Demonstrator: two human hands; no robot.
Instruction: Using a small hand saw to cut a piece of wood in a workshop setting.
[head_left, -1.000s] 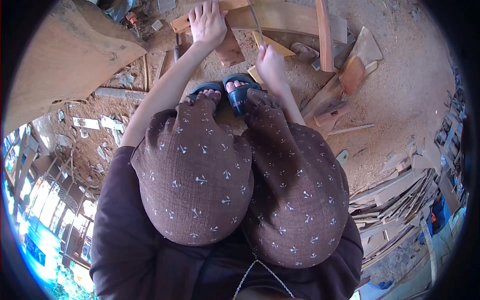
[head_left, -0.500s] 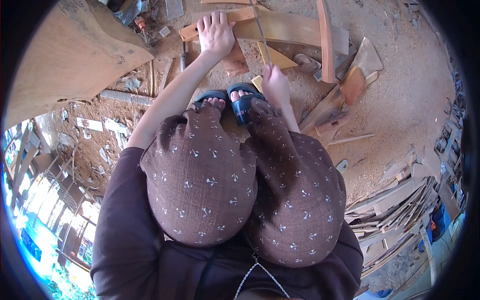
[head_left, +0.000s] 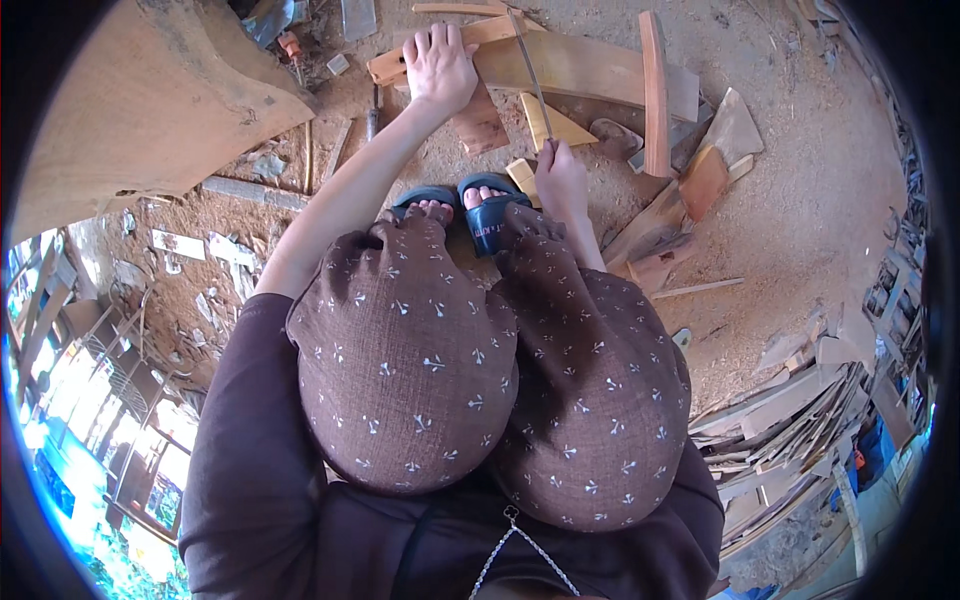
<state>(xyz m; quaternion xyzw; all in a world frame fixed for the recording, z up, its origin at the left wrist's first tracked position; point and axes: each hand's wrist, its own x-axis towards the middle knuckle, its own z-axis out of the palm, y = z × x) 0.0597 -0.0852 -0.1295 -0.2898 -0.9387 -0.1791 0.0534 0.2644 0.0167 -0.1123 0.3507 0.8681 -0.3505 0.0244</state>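
My left hand point(head_left: 441, 70) presses down over a narrow reddish piece of wood point(head_left: 492, 32), fingers laid across its top. That piece rests on a wider, pale curved board point(head_left: 575, 68). In my right hand point(head_left: 563, 180), closed around its near end, is a saw point(head_left: 531, 72) with a long thin blade, seen almost edge-on. The blade runs away from me and crosses the narrow piece toward its right end. My fingers hide most of the saw's handle. A yellowish triangular offcut point(head_left: 560, 124) lies under and beside the blade.
An upright wood strip point(head_left: 655, 95) lies across the curved board at right. A large wooden slab point(head_left: 150, 110) stands at left. Near it lie an orange-handled tool point(head_left: 290, 45) and a dark-handled tool point(head_left: 373, 120). My sandalled feet point(head_left: 485, 215) are close to the offcuts; scrap wood point(head_left: 800, 410) is piled at right.
The whole view has shifted slightly, so things appear a little lower and further right. Both hands keep their grip; the saw still crosses the narrow piece at nearly the same spot.
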